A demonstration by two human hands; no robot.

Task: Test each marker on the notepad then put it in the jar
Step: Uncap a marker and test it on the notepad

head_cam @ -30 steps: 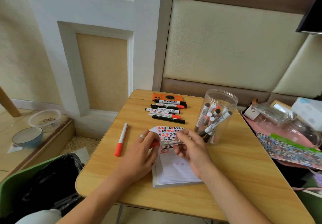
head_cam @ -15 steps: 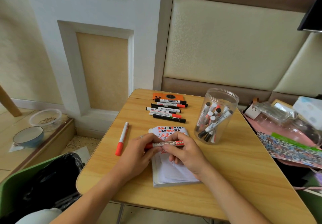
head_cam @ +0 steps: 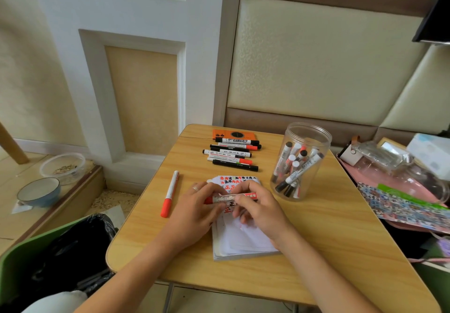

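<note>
Both hands hold one red marker (head_cam: 243, 196) level above the white notepad (head_cam: 243, 242), whose top page carries red and black test marks. My left hand (head_cam: 192, 211) grips the capped left end; my right hand (head_cam: 258, 209) pinches the barrel. A clear plastic jar (head_cam: 300, 161) stands open to the right with several markers in it. Several more markers (head_cam: 231, 153) lie in a row at the table's far side. One red-capped marker (head_cam: 170, 193) lies alone left of the notepad.
An orange device (head_cam: 233, 133) sits behind the marker row. The wooden table (head_cam: 328, 252) has a cluttered pink tray (head_cam: 399, 191) off its right edge. A black-lined green bin (head_cam: 60, 256) stands at lower left; bowls (head_cam: 39, 191) rest on the floor step.
Both hands have drawn the red marker a little toward me over the notepad, and it now lies level between them. Nothing else has moved.
</note>
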